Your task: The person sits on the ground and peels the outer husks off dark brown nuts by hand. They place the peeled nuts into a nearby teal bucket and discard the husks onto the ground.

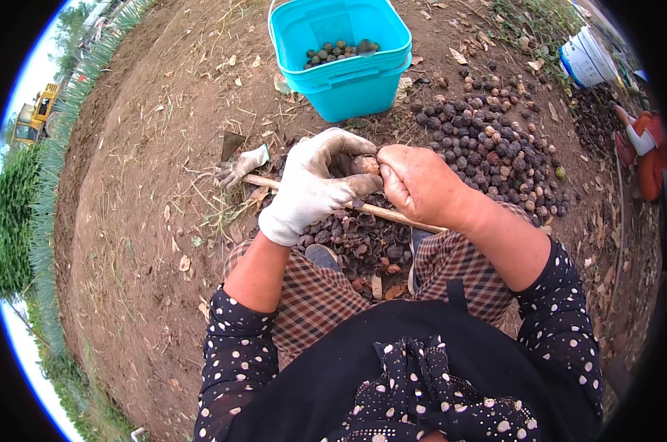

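so the left hand (315,177) is in a grubby white glove and has a walnut (365,165) gripped between thumb and fingers, right up in front of the body, over a wooden handle (392,215). Right hand (420,184) is bare, fingers curled in tight up against that same nut, can't tell if it's pinching anything itself. Turquoise bucket (355,102) is just beyond with some dark nuts (332,53) in it, big nut pile (495,140) on the dirt to the right, spare glove (243,166) lying off to the left
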Demonstrator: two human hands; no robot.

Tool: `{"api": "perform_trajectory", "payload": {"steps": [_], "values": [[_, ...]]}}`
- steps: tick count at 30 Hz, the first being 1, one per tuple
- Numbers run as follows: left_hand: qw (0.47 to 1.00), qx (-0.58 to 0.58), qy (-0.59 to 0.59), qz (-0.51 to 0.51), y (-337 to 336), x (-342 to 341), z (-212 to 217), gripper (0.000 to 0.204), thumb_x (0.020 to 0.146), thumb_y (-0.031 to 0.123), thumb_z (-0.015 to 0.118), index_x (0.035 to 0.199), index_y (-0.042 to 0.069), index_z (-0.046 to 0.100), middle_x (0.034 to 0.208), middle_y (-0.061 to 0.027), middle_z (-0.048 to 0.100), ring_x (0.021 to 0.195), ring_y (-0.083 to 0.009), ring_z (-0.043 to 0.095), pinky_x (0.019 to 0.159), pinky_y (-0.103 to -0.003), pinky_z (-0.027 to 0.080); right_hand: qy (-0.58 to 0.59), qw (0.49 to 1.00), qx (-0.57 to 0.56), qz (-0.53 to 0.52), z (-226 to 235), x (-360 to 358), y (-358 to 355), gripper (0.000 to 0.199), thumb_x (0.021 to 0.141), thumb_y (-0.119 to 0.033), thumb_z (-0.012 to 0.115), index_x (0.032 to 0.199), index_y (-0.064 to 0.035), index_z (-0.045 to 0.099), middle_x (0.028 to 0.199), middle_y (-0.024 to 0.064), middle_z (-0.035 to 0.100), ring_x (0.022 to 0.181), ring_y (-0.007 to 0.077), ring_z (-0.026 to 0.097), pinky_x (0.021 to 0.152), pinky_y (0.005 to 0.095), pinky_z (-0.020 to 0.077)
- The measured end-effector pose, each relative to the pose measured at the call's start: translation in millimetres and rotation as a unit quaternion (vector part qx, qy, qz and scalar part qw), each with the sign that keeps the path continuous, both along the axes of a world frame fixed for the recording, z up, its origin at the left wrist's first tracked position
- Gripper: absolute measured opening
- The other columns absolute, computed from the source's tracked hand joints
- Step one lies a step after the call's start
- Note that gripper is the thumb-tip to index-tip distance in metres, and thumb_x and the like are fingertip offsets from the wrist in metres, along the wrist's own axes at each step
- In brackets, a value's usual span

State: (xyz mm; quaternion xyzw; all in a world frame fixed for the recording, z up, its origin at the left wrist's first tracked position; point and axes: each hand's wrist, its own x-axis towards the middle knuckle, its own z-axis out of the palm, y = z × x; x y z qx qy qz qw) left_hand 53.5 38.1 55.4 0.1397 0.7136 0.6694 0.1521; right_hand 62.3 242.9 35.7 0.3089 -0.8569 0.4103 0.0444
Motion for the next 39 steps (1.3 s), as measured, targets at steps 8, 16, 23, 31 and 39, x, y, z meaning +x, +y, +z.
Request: {"api": "perform_trajectory", "payload": {"steps": [8,16,23,31,39], "values": [[0.991,0.132,-0.019,-0.004,-4,-1,4,0.047,0.081,0.011,0.084,0.120,-0.003,0.064,0.105,-0.0074,0.070,0.087,-0.0118,0.067,0.074,-0.026,0.058,-0.085,0.992,-0.078,-0.057,8,-10,2,0.014,0.089,-0.011,0.061,0.080,-0.0006,0.058,0.074,0.0165,0.059,0.066,0.0351,0.059,0.060,0.0420,0.0461],[0.995,0.048,0.087,-0.004,-11,-5,-4,0.053,0.075,0.003,0.083,0.125,0.002,0.065,0.115,-0.0056,0.064,0.099,-0.0114,0.060,0.087,-0.027,0.052,-0.077,0.991,-0.109,-0.010,13,-11,2,0.018,0.093,-0.017,0.064,0.101,-0.0004,0.067,0.080,0.0141,0.063,0.078,0.0287,0.065,0.071,0.0386,0.0517],[0.934,-0.154,0.322,0.016,2,-3,-4,0.047,0.063,0.001,0.087,0.108,0.005,0.073,0.107,-0.0092,0.066,0.093,-0.0185,0.068,0.078,-0.030,0.056,-0.109,0.992,-0.060,0.036,7,-10,0,0.025,0.095,-0.019,0.053,0.097,0.0017,0.066,0.087,0.0237,0.066,0.081,0.0400,0.065,0.073,0.0458,0.0515],[0.948,-0.142,0.283,0.031,3,0,1,0.048,0.062,0.000,0.089,0.106,0.003,0.072,0.107,-0.0090,0.067,0.095,-0.0170,0.068,0.082,-0.029,0.057,-0.140,0.984,-0.107,0.001,-3,-7,-9,0.023,0.081,-0.001,0.048,0.095,0.0025,0.065,0.084,0.0232,0.067,0.079,0.0374,0.066,0.072,0.0437,0.0528],[0.998,0.022,-0.015,0.051,-4,-1,4,0.060,0.060,-0.003,0.092,0.111,-0.001,0.059,0.105,-0.0072,0.064,0.096,-0.0140,0.064,0.085,-0.031,0.057,-0.282,0.938,-0.191,0.062,10,-4,-1,0.032,0.102,-0.026,0.050,0.083,-0.0017,0.059,0.063,0.0023,0.057,0.052,0.0088,0.057,0.050,0.0279,0.0458]]}}
